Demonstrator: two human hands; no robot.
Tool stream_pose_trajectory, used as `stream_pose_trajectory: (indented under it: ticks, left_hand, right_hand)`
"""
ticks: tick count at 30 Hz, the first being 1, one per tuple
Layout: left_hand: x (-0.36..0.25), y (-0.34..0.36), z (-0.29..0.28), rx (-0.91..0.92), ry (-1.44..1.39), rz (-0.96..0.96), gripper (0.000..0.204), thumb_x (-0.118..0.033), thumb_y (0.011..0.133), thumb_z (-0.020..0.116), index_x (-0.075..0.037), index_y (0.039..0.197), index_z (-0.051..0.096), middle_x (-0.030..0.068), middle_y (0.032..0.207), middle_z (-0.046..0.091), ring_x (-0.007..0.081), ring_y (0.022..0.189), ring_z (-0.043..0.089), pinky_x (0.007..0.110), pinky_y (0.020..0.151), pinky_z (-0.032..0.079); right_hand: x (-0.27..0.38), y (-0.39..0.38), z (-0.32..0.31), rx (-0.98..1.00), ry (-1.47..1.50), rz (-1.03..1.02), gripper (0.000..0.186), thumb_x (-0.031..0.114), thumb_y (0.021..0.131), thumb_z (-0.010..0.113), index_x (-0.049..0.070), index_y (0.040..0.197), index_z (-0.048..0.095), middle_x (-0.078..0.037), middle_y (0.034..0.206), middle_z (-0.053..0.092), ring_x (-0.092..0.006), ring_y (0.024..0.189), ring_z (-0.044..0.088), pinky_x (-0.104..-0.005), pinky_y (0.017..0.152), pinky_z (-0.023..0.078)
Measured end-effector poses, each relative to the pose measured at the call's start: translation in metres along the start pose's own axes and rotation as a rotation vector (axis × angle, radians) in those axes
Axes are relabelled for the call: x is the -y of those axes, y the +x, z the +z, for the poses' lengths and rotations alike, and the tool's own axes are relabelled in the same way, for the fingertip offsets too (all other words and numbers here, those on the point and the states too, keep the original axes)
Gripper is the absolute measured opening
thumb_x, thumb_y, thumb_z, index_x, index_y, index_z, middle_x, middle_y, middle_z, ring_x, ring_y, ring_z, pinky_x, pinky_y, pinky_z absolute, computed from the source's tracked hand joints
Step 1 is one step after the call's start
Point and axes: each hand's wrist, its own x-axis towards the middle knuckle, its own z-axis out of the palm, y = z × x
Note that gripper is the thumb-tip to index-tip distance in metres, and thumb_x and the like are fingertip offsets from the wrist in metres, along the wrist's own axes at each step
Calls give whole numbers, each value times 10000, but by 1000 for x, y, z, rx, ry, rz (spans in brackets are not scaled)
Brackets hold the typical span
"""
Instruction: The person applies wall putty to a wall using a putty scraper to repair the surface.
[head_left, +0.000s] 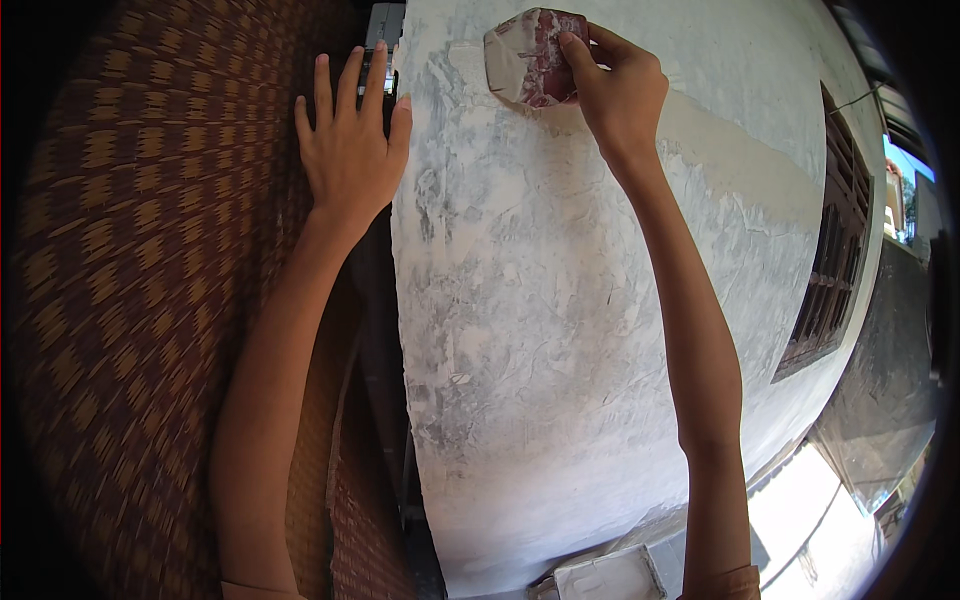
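Note:
My right hand grips a flat maroon pad or plate smeared with pale plaster, high against the rough white and grey plastered wall. My thumb is on its face and my fingers curl behind its right edge. My left hand has its fingers spread, just beside the wall's vertical left edge and near a dark gap; whether it touches a surface there is unclear.
A woven brown panel lines the left side. A barred window is set in the wall at right. Below are a pale container and sunlit ground. A grey object sits at top.

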Motion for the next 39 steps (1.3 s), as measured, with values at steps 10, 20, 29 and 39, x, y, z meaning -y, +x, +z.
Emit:
stream_pose_trajectory:
  ticks: [10,20,29,39]
  left_hand:
    - [-1,-3,0,44,-40,-34,573,-343,992,455,-164,1524,344,97,1526,396,377,1454,260,630,1098,266]
    - [-2,-4,-3,28,-20,-41,564,-343,999,447,-157,1521,346,92,1506,419,380,1442,285,621,1089,289]
    - [1,-7,5,-11,-57,-29,548,-354,1000,451,-160,1507,375,95,1486,435,383,1429,305,625,1072,312]
    - [-1,-6,5,-27,-74,-28,534,-346,990,472,-157,1486,411,105,1457,458,388,1413,329,630,1056,332]
  right_hand:
    - [-3,9,-27,-169,107,-11,366,235,886,706,-6,1161,696,-133,887,745,-154,662,711,-278,630,592]
    - [1,4,-9,-111,-16,-8,342,227,893,681,6,1153,703,-118,868,750,-157,652,716,-272,645,585]
    - [16,-22,11,-1,55,-69,311,187,887,683,11,1142,707,-139,807,737,-137,618,678,-279,604,545]
    - [1,-9,-16,-74,221,58,358,177,892,702,-26,1186,670,-131,853,742,-169,672,720,-290,611,604]
